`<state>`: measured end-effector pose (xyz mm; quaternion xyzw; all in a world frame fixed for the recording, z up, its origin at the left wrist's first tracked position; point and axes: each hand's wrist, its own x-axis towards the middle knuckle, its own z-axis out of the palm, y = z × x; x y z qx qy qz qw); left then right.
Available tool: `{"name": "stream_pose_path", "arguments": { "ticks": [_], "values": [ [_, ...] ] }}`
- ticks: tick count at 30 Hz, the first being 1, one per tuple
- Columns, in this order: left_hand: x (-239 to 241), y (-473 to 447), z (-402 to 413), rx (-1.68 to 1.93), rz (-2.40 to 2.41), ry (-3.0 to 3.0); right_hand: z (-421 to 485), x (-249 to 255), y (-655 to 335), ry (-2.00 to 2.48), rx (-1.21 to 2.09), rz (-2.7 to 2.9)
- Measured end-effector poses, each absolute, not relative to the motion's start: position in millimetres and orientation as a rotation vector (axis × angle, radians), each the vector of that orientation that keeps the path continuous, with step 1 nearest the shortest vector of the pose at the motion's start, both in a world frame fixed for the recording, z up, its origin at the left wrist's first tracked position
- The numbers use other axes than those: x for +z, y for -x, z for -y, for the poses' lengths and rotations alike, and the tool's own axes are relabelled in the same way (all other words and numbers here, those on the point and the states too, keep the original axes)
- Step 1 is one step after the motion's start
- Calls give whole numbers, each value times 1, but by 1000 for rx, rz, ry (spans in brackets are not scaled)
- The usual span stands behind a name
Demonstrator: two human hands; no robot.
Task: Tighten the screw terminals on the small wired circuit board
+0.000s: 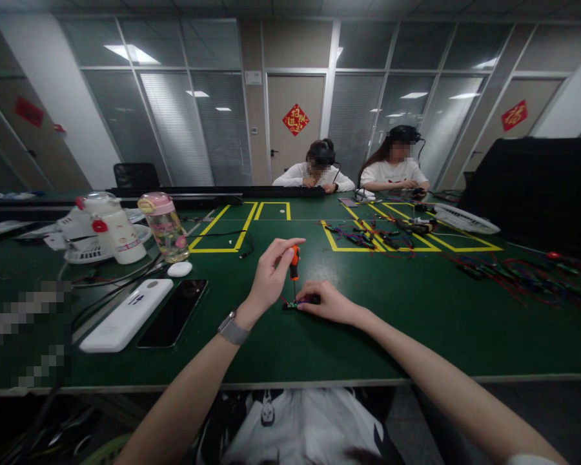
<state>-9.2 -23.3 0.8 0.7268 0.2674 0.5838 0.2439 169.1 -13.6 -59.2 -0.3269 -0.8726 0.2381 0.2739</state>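
Door sign (514, 115) (reads 福) | left hand (271, 274) grips screwdriver (295, 263) | right hand (328, 302) pinches circuit board (291, 306)

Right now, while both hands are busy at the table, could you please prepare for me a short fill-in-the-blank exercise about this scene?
1. The left hand holds a ____ with an orange-and-black handle.
2. The tool's shaft points ____ toward the small circuit board, which is at the fingertips of the right hand.
3. The gray watch is on the ____ wrist.
4. The tape lines on the green table are ____.

Missing words: screwdriver; down; left; yellow.
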Motion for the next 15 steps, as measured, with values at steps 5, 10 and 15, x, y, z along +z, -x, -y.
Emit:
{"name": "stream_pose_path", "arguments": {
  "ticks": [5,10,15],
  "values": [
    [0,10,23,1542,-663,-1942,14,-59,-170,879,641,2344],
    [0,9,24,1550,-666,-1951,14,-59,-169,883,645,2342],
    [2,8,24,1613,-744,-2014,15,-58,-169,896,634,2346]
  ]
}}
